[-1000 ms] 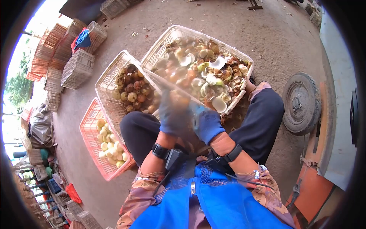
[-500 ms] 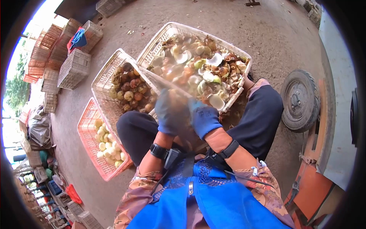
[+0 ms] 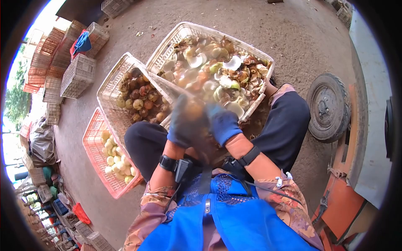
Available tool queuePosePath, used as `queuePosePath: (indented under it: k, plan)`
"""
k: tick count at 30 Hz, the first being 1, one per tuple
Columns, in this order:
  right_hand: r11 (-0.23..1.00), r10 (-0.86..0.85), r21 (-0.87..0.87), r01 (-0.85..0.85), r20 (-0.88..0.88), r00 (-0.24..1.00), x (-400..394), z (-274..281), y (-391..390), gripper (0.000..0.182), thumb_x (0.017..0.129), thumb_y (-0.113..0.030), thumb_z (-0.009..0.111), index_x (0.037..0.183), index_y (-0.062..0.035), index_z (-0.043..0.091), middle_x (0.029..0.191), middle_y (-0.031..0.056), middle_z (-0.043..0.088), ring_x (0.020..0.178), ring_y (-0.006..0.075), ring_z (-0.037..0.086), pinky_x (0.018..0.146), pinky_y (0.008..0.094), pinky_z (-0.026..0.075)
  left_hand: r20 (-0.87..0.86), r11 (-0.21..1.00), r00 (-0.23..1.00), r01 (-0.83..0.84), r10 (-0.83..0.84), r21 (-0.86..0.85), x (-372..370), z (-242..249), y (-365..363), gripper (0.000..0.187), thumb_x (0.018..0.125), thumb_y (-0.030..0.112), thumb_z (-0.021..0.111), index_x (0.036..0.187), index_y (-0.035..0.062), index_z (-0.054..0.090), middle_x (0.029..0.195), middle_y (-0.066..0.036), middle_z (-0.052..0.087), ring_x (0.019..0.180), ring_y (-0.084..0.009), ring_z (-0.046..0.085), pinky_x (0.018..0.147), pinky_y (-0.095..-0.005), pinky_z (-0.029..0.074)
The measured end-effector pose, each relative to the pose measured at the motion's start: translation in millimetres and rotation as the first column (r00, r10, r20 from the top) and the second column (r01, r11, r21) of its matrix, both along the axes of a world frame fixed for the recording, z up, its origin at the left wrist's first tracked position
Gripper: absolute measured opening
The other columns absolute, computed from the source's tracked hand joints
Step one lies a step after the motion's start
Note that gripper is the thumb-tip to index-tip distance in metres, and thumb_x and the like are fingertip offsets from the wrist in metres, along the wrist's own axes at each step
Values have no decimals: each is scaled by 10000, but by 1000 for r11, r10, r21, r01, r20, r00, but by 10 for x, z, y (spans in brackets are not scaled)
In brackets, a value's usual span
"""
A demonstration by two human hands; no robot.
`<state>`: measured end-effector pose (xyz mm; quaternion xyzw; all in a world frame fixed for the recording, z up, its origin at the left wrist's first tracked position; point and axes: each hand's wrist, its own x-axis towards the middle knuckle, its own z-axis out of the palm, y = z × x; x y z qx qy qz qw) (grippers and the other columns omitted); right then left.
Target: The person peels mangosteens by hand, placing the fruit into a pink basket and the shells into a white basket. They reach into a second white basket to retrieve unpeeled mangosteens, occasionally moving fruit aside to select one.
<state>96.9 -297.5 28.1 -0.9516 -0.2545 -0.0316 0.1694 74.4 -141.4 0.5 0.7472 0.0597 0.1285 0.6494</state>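
My left hand (image 3: 181,121) and my right hand (image 3: 222,123), both in blue gloves, are close together between my knees. A blurred brownish-orange round item (image 3: 194,109) shows at my left hand's fingers; the blur hides the exact grip. My right hand's fingers are curled, but what they hold cannot be made out. Just beyond my hands, a white crate (image 3: 268,98) holds peels and pale shell-like pieces. Left of it, another white crate (image 3: 109,106) contains brown, unpeeled round produce (image 3: 140,98). Pale peeled pieces (image 3: 119,161) lie in a pink crate (image 3: 96,167) at lower left.
Stacked crates (image 3: 78,75) stand at the upper left, with a blue cloth (image 3: 82,43) on one. At right are a wheel (image 3: 328,108) and an orange metal part (image 3: 341,205). Grey bags (image 3: 42,140) and a red bag (image 3: 81,213) lie along the left side.
The view has shifted slightly. My left hand has turned a little, and the brownish-orange item shows more clearly at its fingers. My right hand stays close beside it.
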Motion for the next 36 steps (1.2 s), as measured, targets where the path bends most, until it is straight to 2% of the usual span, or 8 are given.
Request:
queuePosePath:
  k: [3, 9, 11, 15, 20, 23, 33, 36]
  plan:
    - [992, -95, -84, 98, 37, 995, -51, 84, 113, 191, 818, -128, 587, 1008, -128, 562, 802, 77, 635, 712, 248, 677, 544, 388, 531, 262, 655, 963, -235, 57, 719, 46, 43, -65, 382, 925, 348, 616, 1150, 41, 585, 1021, -103, 650, 892, -203, 634, 789, -323, 536]
    - [999, 14, -41, -18, -97, 995, 188, 47, -48, 218, 827, -156, 591, 1036, -101, 562, 893, 118, 658, 797, 276, 676, 622, 410, 523, -57, 999, 998, -35, 38, 40, -20, -190, 88, 316, 919, 303, 629, 1110, 57, 581, 959, -84, 656, 788, -212, 646, 711, -327, 552]
    - [998, 36, -41, -51, -312, 950, 220, 11, -88, 268, 826, -166, 593, 1066, -57, 547, 942, 162, 660, 850, 322, 664, 717, 442, 522, -219, 326, 936, -123, -276, -937, 0, 63, -2, 316, 913, 300, 635, 1137, 85, 579, 959, -84, 659, 810, -219, 651, 746, -325, 556]
    - [955, 69, 297, 21, -291, 954, 143, -238, -103, 242, 827, -176, 614, 1043, -78, 563, 926, 174, 659, 835, 362, 653, 719, 449, 513, -142, 741, 964, 74, -224, -667, -72, 269, -107, 340, 914, 308, 633, 1160, 79, 583, 998, -90, 662, 863, -219, 652, 797, -338, 553]
    - [929, 98, 370, 12, -275, 957, 133, -187, -180, 205, 833, -183, 610, 1006, -77, 577, 917, 178, 656, 840, 377, 645, 713, 453, 504, -559, 326, 825, -553, 84, -767, 158, 400, -184, 251, 774, 333, 592, 796, 117, 718, 753, -143, 634, 678, -345, 610, 465, -553, 417]
    - [919, 103, 394, 2, -248, 963, 167, -70, -236, 223, 826, -182, 612, 1021, -80, 572, 859, 155, 653, 801, 361, 647, 692, 448, 498, -439, 415, 895, -431, 81, -801, 52, 613, -350, 162, 905, 154, 497, 982, 102, 630, 876, -73, 611, 869, -205, 568, 750, -307, 459]
    - [998, -66, 15, 68, -112, 992, 272, -162, -72, 287, 833, -62, 540, 1111, -130, 556, 910, 138, 658, 735, 325, 660, 624, 428, 529, -110, 609, 983, 3, -148, -793, 71, 270, -246, 418, 923, 367, 618, 1187, 45, 580, 1080, -106, 652, 1002, -232, 626, 874, -378, 534]
    - [998, 39, 63, -31, -128, 991, 415, -631, -32, 204, 854, -112, 536, 1039, -93, 618, 922, 137, 674, 759, 312, 674, 656, 419, 537, -391, 321, 896, -315, -209, -893, 128, -44, -61, 410, 926, 356, 617, 1200, 54, 575, 1111, -122, 644, 1052, -263, 609, 904, -398, 524]
